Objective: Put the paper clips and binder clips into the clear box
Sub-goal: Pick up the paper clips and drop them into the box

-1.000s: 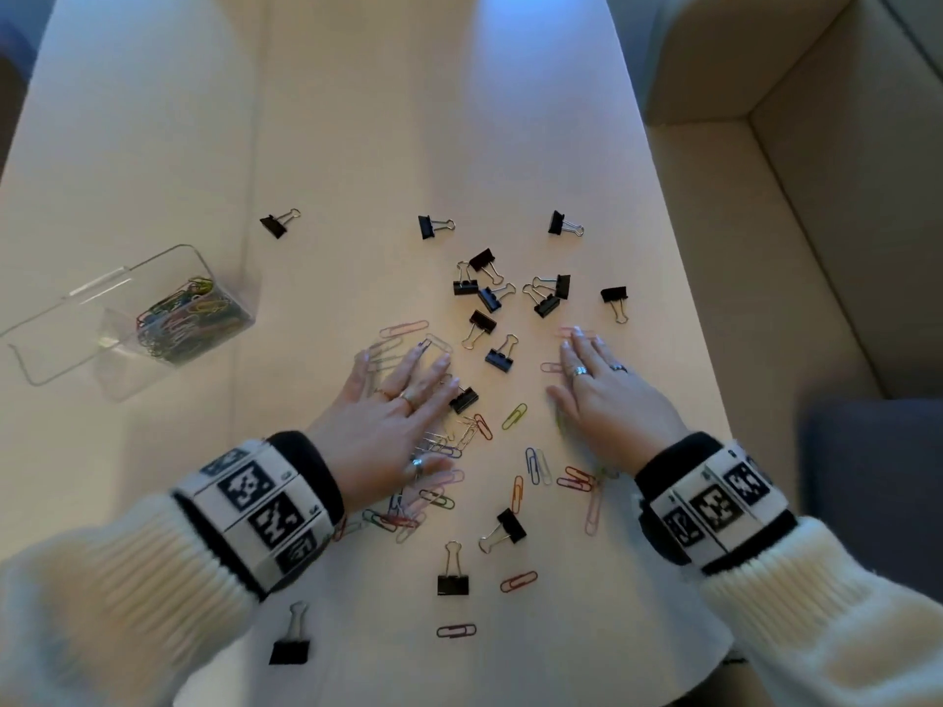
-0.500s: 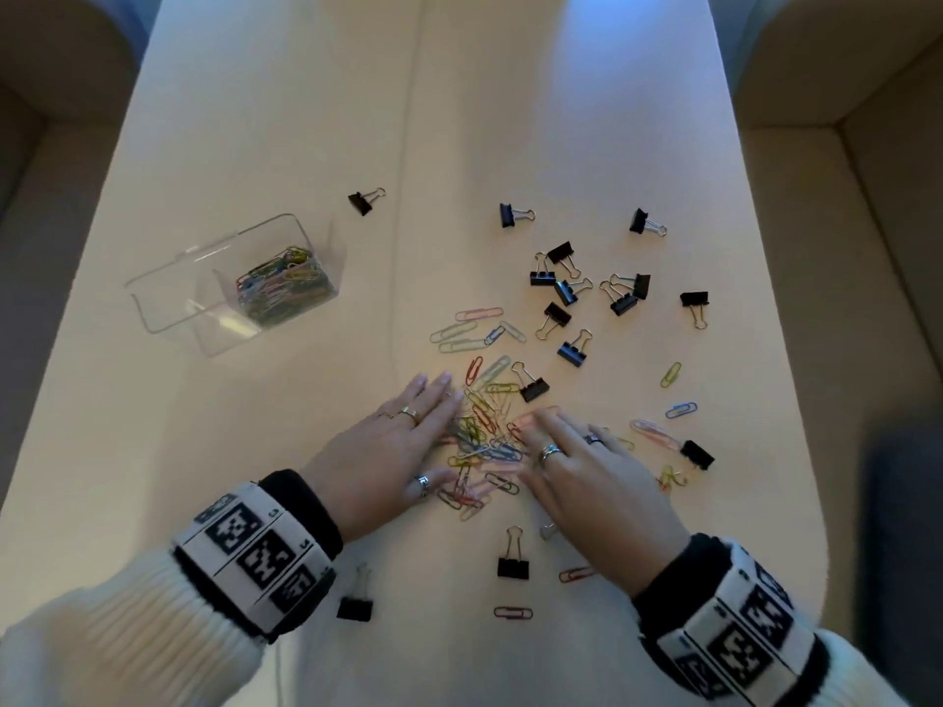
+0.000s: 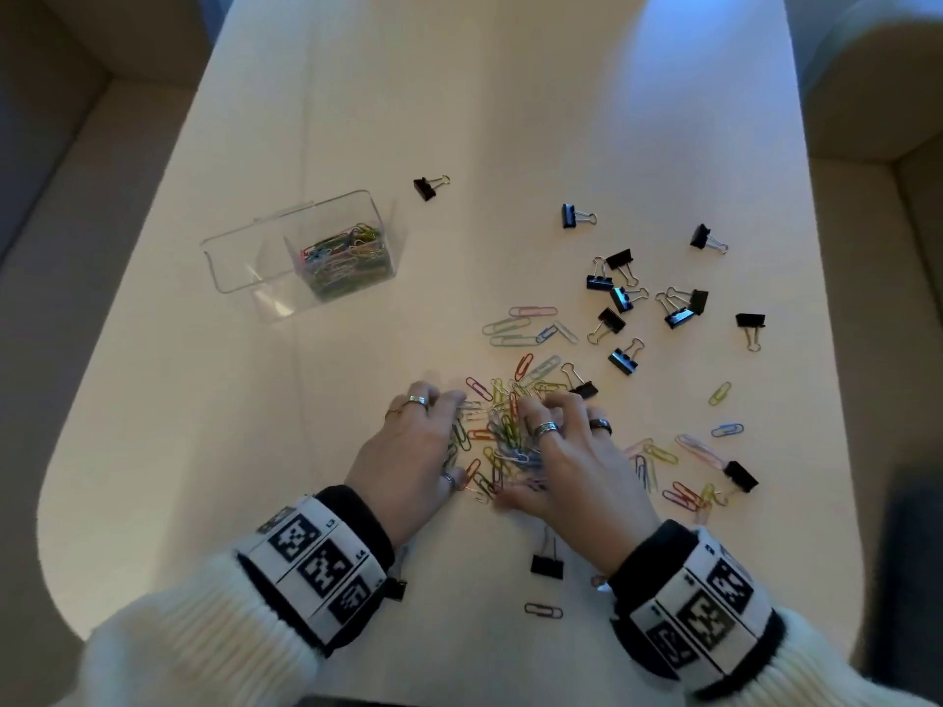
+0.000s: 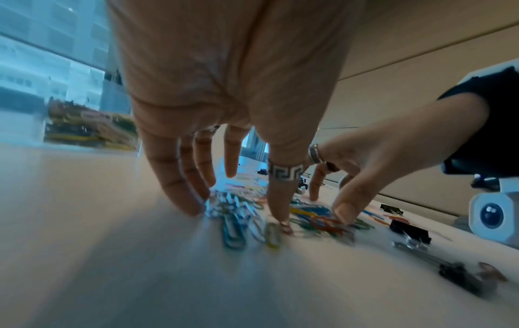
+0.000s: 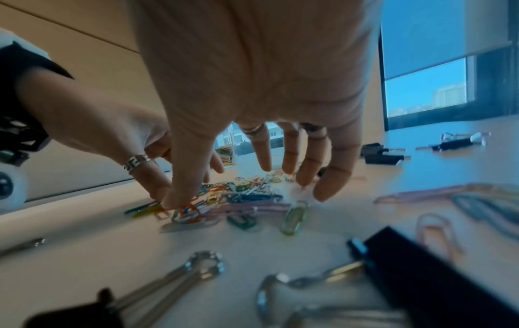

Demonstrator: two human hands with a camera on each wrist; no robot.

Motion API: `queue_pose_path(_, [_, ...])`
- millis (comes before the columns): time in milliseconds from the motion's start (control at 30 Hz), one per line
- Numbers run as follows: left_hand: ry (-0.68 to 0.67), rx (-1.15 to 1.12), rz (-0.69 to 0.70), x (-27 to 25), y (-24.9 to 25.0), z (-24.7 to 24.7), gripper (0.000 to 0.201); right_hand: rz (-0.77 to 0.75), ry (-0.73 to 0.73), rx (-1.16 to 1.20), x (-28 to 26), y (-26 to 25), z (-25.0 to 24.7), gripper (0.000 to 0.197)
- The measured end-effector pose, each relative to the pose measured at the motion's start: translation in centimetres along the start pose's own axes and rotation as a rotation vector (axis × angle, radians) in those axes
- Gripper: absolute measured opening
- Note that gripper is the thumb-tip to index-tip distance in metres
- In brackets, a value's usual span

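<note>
A heap of coloured paper clips (image 3: 502, 436) lies on the pale table (image 3: 459, 119) between my two hands. My left hand (image 3: 439, 436) stands on its fingertips at the heap's left side, its thumb on the clips (image 4: 244, 213). On the heap's right side my right hand (image 3: 530, 451) arches over the clips (image 5: 233, 199), fingertips down and thumb near the left thumb. Neither hand has lifted anything. The clear box (image 3: 240, 262) stands open to the far left, partly filled with paper clips. Several black binder clips (image 3: 622, 298) lie scattered to the far right.
Loose paper clips (image 3: 530, 324) lie beyond the heap and to its right (image 3: 699, 449). Single binder clips sit near the front edge (image 3: 547, 563), at the right (image 3: 740, 476) and beside the box (image 3: 426, 187). Beige upholstered seating (image 3: 867, 451) borders the table on both sides.
Both hands have drawn together, raking the scattered paper clips into one heap between them; their fingers have gone from flat to arched. The head view has swung left.
</note>
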State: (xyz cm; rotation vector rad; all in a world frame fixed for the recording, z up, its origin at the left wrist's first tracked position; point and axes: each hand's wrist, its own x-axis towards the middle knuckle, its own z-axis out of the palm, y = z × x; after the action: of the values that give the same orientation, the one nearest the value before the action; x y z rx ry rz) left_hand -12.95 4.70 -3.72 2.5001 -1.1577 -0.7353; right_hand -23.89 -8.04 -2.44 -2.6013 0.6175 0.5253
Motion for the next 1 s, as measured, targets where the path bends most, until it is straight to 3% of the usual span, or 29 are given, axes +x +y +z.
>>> queue_pose_path(167, [0.061, -0.275, 0.012, 1.0, 0.9, 1.5, 0.053, -0.008, -0.005, 0.060, 1.1, -1.3, 0.8, 0.094])
queue_pose_path(267, [0.077, -0.336, -0.006, 1.1, 0.5, 1.6, 0.047, -0.027, 0.019, 0.130, 1.9, -1.8, 1.0, 0.079])
queue_pose_path(500, [0.102, -0.524, -0.110, 1.6, -0.1, 0.8, 0.033, -0.048, 0.126, 0.271, 4.1, -1.8, 0.7, 0.024])
queue_pose_path(733, [0.096, -0.473, -0.078, 2.1, -1.0, -0.7, 0.026, -0.056, 0.013, 0.207, 5.6, -1.9, -0.8, 0.022])
queue_pose_path(800, [0.168, -0.369, -0.013, 1.8, -1.2, -2.1, 0.028, -0.063, -0.002, 0.209, 6.1, -2.1, -1.4, 0.021])
queue_pose_path(900, [0.453, -0.116, 0.103, 1.3, -2.4, -6.0, 0.042, -0.111, 0.036, 0.253, 6.7, -2.8, -2.9, 0.015])
queue_pose_path(967, [0.628, 0.002, 0.052, 1.5, -4.2, -9.0, 0.056, -0.166, 0.086, 0.238, 7.6, -3.9, -4.4, 0.014])
queue_pose_path(1000, [0.641, 0.048, -0.025, 1.8, -5.2, -10.3, 0.064, -0.191, 0.105, 0.236, 8.2, -4.6, -5.2, 0.015])
